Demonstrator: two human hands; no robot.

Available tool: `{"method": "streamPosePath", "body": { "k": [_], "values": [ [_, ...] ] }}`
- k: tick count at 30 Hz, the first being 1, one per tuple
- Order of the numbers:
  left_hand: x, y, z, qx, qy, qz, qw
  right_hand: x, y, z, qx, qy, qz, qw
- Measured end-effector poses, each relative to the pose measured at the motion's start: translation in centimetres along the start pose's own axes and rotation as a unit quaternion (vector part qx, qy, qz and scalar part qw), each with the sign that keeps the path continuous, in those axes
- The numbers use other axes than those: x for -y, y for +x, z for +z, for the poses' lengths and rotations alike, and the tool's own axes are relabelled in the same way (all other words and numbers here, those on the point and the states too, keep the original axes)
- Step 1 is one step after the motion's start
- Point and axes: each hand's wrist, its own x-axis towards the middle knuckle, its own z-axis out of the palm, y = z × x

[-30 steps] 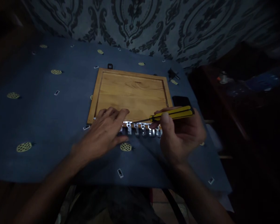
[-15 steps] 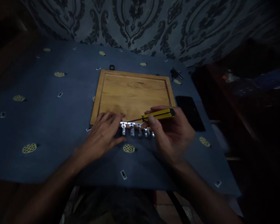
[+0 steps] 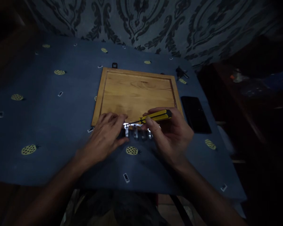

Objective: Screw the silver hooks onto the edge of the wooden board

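Note:
A shiny metal hook rail lies along the near edge of a wooden board on a blue patterned tablecloth. My left hand rests with its fingers laid on the rail's left end, pressing on it. My right hand is closed round a yellow and black screwdriver, whose thin shaft points left and down to the rail near my left fingertips. The rail's right end is hidden behind my right hand.
A dark phone lies flat right of the board. A small dark object sits by the board's far right corner, a small black clip at its far left edge. A patterned wall stands behind; dark furniture is at the right.
My right hand with the screwdriver has shifted left along the rail, and its tip is now closer to my left fingers. My left hand stays on the rail.

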Motion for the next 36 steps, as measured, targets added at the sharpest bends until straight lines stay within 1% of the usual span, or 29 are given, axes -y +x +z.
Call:
{"method": "streamPosePath", "body": {
  "k": [3,8,11,14,18,20,22,26,27,30,36],
  "values": [
    [0.0,0.0,0.1,-0.004,-0.006,-0.009,1.0,0.0,0.0,0.0,0.013,-0.024,-0.021,0.999],
    [0.0,0.0,0.1,-0.013,0.005,-0.001,1.0,0.3,0.3,0.1,0.022,-0.053,-0.062,0.996],
    [-0.1,0.0,0.1,-0.012,0.007,-0.004,1.0,0.6,0.4,0.2,0.015,-0.072,-0.08,0.994],
    [-0.1,0.0,0.0,-0.01,0.003,-0.006,1.0,0.6,0.5,0.4,-0.005,-0.096,-0.094,0.991],
    [-0.1,0.0,0.1,-0.004,0.005,-0.013,1.0,0.3,0.4,0.6,-0.02,-0.11,-0.091,0.99],
    [-0.1,0.1,0.1,0.0,0.006,-0.015,1.0,0.1,0.2,0.6,-0.01,-0.093,-0.085,0.992],
    [-0.1,0.1,0.1,0.001,0.007,-0.017,1.0,0.1,0.0,0.4,-0.014,-0.069,-0.079,0.994],
    [-0.1,0.1,0.0,0.005,0.006,-0.02,1.0,0.6,-0.2,-0.5,-0.078,-0.042,-0.08,0.993],
    [-0.1,0.1,0.0,0.006,0.006,-0.02,1.0,0.7,-0.2,-0.8,-0.085,-0.044,-0.073,0.993],
    [-0.1,0.1,-0.1,0.003,0.005,-0.014,1.0,0.7,0.0,-1.5,-0.08,-0.068,-0.054,0.993],
    [-0.1,0.0,0.0,0.002,0.007,0.002,1.0,-0.1,-0.1,-2.0,-0.092,-0.143,-0.076,0.982]
  ]
}}
